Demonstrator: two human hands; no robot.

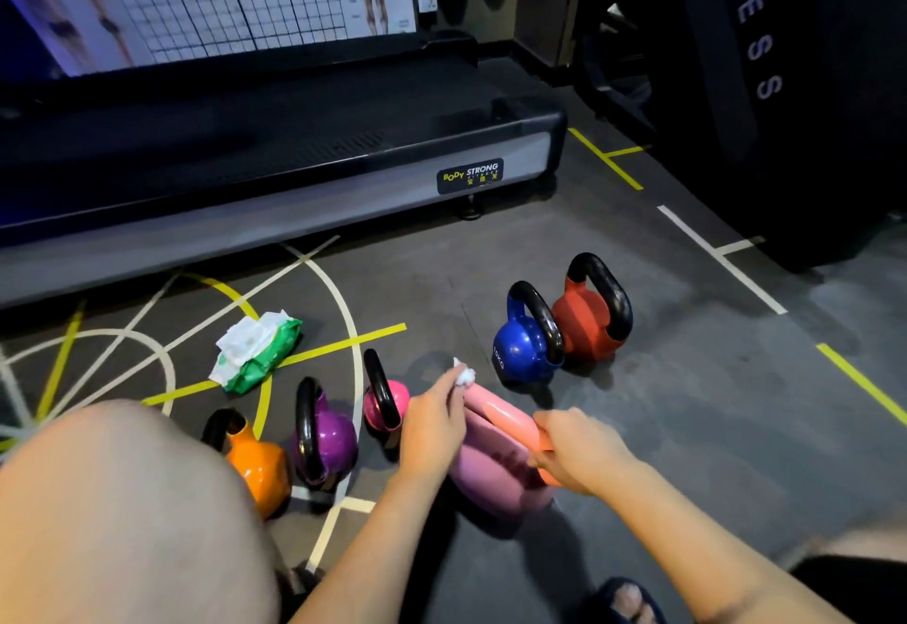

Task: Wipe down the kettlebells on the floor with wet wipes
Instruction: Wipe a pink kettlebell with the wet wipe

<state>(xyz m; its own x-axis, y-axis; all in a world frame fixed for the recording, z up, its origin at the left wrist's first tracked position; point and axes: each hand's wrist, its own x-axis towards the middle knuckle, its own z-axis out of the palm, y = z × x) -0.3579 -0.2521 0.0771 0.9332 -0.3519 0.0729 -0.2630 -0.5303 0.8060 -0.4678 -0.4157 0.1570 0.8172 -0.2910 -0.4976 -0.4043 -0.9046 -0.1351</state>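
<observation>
Left grip (432, 420) pinches wet wipe (465, 374); right grip (576, 451) clasps pink kettlebell (491, 476) handle

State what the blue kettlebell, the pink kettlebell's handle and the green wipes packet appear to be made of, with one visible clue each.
Round blue kettlebell: probably metal under a glossy vinyl or paint coat; it shows sharp highlights. Its black handle looks smooth, material unclear.
Pink kettlebell's thick salmon handle: smooth and slightly shiny, likely plastic or rubbery coating.
Crumpled green wipes packet: thin plastic film; it creases and glints.
</observation>
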